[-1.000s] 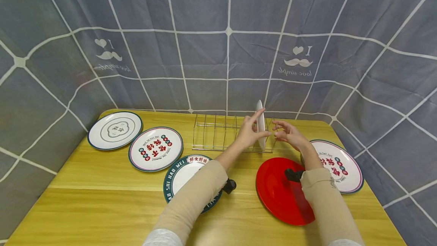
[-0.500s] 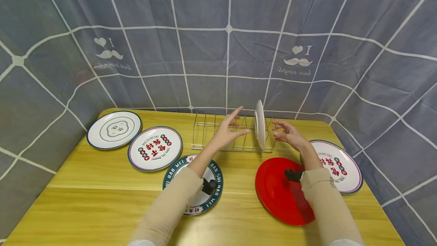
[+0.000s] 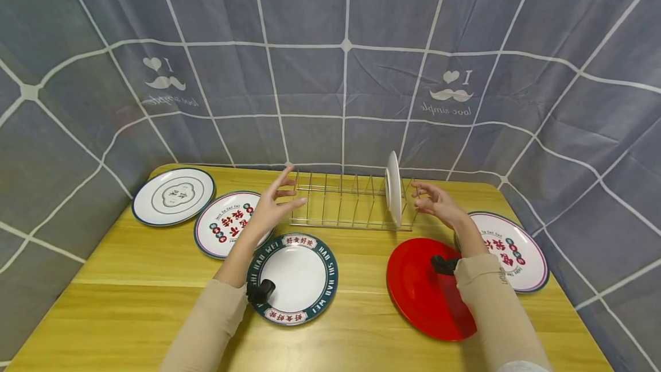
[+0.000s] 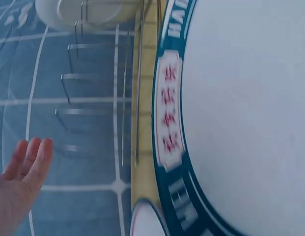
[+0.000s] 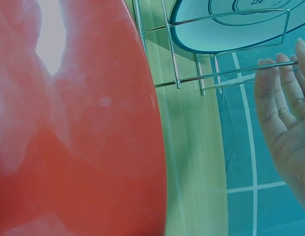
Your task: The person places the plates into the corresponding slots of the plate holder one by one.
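A wire dish rack [image 3: 324, 227] stands at the back of the wooden table. In its right part a white plate [image 3: 395, 191] stands on edge, leaning slightly. My left hand [image 3: 271, 206] hovers by the rack's left end, thumb and fingers spread, holding nothing; its fingers also show in the left wrist view. At the other end, my right hand [image 3: 440, 206] pinches the rack's end wire, which runs between thumb and fingers in the right wrist view. A green-rimmed plate [image 3: 294, 277] lies below my left wrist. Under my right forearm lies a red plate [image 3: 415, 297].
Toward the left lie a white plate with red lettering [image 3: 227, 225], partly behind my left hand, and a white plate with a grey emblem [image 3: 178, 195]. Another red-lettered plate [image 3: 521, 257] lies at right. A grey curtain [image 3: 310, 85] hangs behind the table.
My left hand has let go of the upright plate and moved left to the rack's far end. The plate stays standing in the rack. My right hand keeps its place.
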`<state>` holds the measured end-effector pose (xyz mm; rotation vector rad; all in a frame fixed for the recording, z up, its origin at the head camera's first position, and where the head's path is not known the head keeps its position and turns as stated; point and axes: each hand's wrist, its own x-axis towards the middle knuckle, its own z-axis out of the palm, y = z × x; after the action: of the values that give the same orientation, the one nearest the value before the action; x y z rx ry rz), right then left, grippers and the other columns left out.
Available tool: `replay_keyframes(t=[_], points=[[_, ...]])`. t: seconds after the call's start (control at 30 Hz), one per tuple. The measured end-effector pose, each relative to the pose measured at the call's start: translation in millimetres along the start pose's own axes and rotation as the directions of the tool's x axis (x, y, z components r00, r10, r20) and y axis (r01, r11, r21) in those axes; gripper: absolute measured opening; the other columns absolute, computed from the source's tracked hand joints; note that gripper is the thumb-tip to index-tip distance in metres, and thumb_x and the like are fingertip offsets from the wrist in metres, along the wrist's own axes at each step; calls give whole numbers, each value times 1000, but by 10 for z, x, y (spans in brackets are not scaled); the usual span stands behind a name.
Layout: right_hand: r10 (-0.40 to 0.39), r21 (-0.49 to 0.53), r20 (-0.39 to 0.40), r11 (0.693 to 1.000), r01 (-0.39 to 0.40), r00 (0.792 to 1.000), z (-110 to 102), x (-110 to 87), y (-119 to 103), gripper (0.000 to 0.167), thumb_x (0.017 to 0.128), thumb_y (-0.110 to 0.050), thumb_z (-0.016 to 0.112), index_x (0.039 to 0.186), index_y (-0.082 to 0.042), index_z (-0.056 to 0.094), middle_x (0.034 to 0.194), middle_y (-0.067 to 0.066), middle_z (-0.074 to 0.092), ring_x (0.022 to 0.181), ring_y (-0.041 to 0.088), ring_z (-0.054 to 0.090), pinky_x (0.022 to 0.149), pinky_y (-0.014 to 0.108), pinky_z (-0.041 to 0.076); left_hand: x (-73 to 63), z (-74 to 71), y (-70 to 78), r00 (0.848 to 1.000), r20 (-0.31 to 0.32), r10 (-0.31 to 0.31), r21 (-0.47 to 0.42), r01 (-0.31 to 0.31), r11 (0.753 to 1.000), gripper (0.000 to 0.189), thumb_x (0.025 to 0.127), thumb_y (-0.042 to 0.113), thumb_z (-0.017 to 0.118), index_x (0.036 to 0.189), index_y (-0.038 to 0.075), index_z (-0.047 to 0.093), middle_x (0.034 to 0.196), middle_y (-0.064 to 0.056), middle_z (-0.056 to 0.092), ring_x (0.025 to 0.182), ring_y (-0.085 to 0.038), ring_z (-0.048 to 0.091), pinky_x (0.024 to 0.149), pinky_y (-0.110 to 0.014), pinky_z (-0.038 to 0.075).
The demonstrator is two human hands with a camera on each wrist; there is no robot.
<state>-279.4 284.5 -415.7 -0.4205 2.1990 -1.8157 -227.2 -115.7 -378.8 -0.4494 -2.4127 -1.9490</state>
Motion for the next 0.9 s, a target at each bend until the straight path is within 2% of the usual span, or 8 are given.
replay_keyframes(t=[0.07,0.17,0.23,0.47,0.53,0.7,0.8,0.9], points=[[6,3,-1,1000,-6,1000,2,8,-4,40,91,6,46,118,-23,45,114,18,37,90,9,53,78,24,50,-70,-126,-55,999,-27,-19,7,19,1000,74,86,11,64,146,18,23,131,-22,41,115,-41,45,90,-40,47],[3,8,-2,1000,-3,1000,-12,33,27,39,90,5,48,119,-23,46,114,16,38,93,13,53,77,22,50,-147,-313,-259,996,-73,-50,33,53,998,75,85,18,65,146,26,22,130,-16,42,115,-36,47,84,-24,48],[-8,6,-1,1000,8,1000,-14,44,35,39,90,4,49,123,-17,45,114,18,39,94,14,52,77,22,50,-219,-422,-341,992,-101,-71,62,78,995,75,86,21,65,146,30,21,131,-15,43,114,-32,49,78,-17,47],[-8,1,0,1000,8,1000,-25,50,20,39,90,4,49,121,-19,45,111,12,41,96,15,52,78,23,50,-471,-717,-502,981,-174,-89,65,102,993,75,87,15,63,147,22,19,130,-21,41,98,-4,55,72,-17,50],[-10,-3,3,1000,10,1000,-30,51,14,39,90,4,48,125,-13,44,112,13,40,96,15,52,78,23,50,-539,-792,-555,978,-192,-87,56,100,993,75,87,13,62,147,21,18,128,-21,41,94,2,54,71,-16,50],[-15,-6,9,1000,15,1000,-37,65,9,46,90,4,48,134,5,33,115,19,38,95,14,52,78,23,50,-700,-970,-669,970,-228,-88,10,92,996,75,88,10,61,148,20,17,124,-18,39,92,6,54,75,-10,47],[-12,-6,9,1000,12,1000,-44,72,16,42,90,3,49,131,-2,39,113,15,40,94,14,53,77,22,50,-789,-1068,-711,966,-242,-91,-35,86,996,76,88,8,60,148,20,16,125,-17,38,94,7,54,78,-7,45],[-12,0,15,1000,12,1000,-51,74,21,39,90,3,49,125,-14,44,111,11,41,93,15,53,78,22,50,-874,-1157,-737,959,-260,-110,-66,96,993,77,88,7,60,148,22,14,123,-8,40,96,8,53,78,-6,44]])
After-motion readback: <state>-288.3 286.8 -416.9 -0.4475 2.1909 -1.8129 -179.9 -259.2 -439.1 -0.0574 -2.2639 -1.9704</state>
